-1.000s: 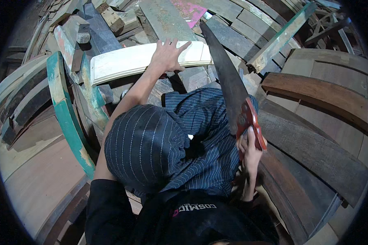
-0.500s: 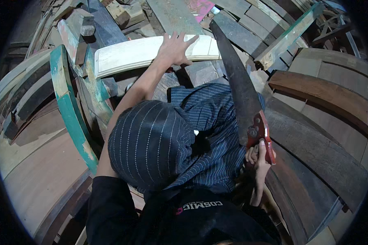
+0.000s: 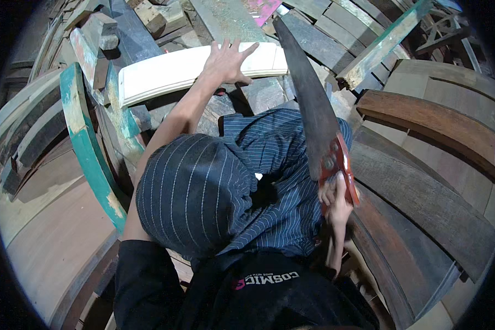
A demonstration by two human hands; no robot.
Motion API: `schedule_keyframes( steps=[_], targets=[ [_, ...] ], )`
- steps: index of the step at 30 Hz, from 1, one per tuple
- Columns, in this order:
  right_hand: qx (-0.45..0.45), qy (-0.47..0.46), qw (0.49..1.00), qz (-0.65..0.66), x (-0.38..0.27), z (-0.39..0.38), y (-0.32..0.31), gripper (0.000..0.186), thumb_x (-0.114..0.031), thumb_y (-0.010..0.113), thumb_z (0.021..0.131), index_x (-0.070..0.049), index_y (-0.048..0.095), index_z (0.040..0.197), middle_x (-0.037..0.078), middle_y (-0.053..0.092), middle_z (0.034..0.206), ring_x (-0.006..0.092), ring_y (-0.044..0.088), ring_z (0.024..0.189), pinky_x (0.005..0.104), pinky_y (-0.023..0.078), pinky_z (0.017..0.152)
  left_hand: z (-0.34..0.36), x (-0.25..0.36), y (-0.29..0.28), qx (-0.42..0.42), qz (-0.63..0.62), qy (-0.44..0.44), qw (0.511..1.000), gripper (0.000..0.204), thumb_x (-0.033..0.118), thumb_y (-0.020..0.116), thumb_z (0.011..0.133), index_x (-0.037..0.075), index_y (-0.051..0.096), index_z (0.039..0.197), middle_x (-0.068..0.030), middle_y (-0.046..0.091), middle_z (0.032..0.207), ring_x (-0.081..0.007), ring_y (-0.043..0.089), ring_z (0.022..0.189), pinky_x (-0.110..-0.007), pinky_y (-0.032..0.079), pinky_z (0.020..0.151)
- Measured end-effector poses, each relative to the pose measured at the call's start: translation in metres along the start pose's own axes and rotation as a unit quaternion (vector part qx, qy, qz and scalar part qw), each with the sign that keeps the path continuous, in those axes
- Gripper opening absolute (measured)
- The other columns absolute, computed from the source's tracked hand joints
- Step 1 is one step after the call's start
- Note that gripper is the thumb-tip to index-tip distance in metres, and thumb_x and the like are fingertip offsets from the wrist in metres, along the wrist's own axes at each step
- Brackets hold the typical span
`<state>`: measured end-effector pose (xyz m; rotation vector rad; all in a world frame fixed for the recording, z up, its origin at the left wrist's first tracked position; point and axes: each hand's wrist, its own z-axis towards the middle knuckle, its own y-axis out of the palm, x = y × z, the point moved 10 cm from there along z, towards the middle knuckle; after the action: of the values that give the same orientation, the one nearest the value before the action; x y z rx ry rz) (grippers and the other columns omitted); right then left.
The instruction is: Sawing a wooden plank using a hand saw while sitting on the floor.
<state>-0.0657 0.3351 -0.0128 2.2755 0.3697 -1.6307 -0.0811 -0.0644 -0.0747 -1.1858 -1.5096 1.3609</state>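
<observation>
A curved white board point(image 3: 159, 76) lies across the top middle. My left hand point(image 3: 223, 65) rests on it, fingers spread, thumb at the near edge. My right hand point(image 3: 335, 199) is closed round the red handle point(image 3: 342, 155) of a handsaw, whose long dark blade point(image 3: 305, 93) points away from me, crossing the board's right end. My bent leg in dark striped trousers point(image 3: 181, 192) lies between my arms, below the board. How the saw's teeth meet the board is hard to make out.
Stacked wooden offcuts point(image 3: 132, 38) surround me. A curved teal-painted piece point(image 3: 93, 154) stands at the left, beside pale boards point(image 3: 38, 236). At the right are a brown curved beam point(image 3: 423, 121), grey planks point(image 3: 418, 203) and an angled peeling-paint beam point(image 3: 385, 41) farther back.
The saw has moved a little toward me, then forward again, relative to the board. My left hand stays on the board. The whole view has shifted slightly.
</observation>
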Motion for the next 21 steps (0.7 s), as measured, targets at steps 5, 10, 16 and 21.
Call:
schedule_keyframes(
  steps=[5, 10, 16, 21],
  targets=[
    [0.045, 0.068, 0.996, -0.034, -0.018, 0.031, 0.018, 0.026, -0.022, 0.057, 0.102, -0.004, 0.056, 0.083, -0.003, 0.044, 0.054, 0.006, 0.038, 0.04, 0.0239, 0.032, 0.04, 0.005, 0.009, -0.001, 0.002, -0.012, 0.018, 1.0, 0.107, 0.055, 0.081, 0.065, 0.031, 0.03, 0.156, -0.0247, 0.05, 0.131, -0.043, 0.048, 0.124, -0.062, 0.038, 0.096],
    [-0.031, -0.027, 0.999, 0.02, 0.006, 0.147, 0.092, 0.024, -0.023, 0.061, 0.1, -0.005, 0.056, 0.084, -0.004, 0.045, 0.057, 0.0052, 0.039, 0.044, 0.0236, 0.033, 0.045, 0.014, 0.013, -0.006, -0.019, -0.012, 0.016, 1.0, 0.107, 0.059, 0.08, 0.065, 0.031, 0.031, 0.155, -0.0257, 0.049, 0.134, -0.0426, 0.047, 0.125, -0.062, 0.038, 0.098],
    [0.011, 0.092, 0.995, 0.041, 0.047, 0.052, -0.002, 0.037, -0.031, 0.054, 0.103, -0.006, 0.058, 0.13, -0.005, 0.047, 0.068, 0.0019, 0.04, 0.054, 0.0201, 0.03, 0.046, 0.009, 0.007, -0.016, 0.016, -0.078, -0.004, 0.997, 0.101, 0.059, 0.083, 0.057, 0.028, 0.047, 0.146, -0.0201, 0.056, 0.129, -0.0385, 0.052, 0.122, -0.046, 0.04, 0.103],
    [0.078, 0.052, 0.995, -0.011, 0.017, 0.004, 0.015, 0.018, -0.026, 0.056, 0.102, -0.008, 0.059, 0.099, -0.006, 0.03, 0.055, 0.0045, 0.027, 0.045, 0.0235, 0.028, 0.043, -0.006, -0.038, 0.042, 0.045, -0.077, -0.111, 0.99, 0.086, 0.057, 0.084, 0.055, 0.042, 0.056, 0.135, -0.011, 0.059, 0.128, -0.0317, 0.049, 0.127, -0.054, 0.034, 0.106]
  ],
)
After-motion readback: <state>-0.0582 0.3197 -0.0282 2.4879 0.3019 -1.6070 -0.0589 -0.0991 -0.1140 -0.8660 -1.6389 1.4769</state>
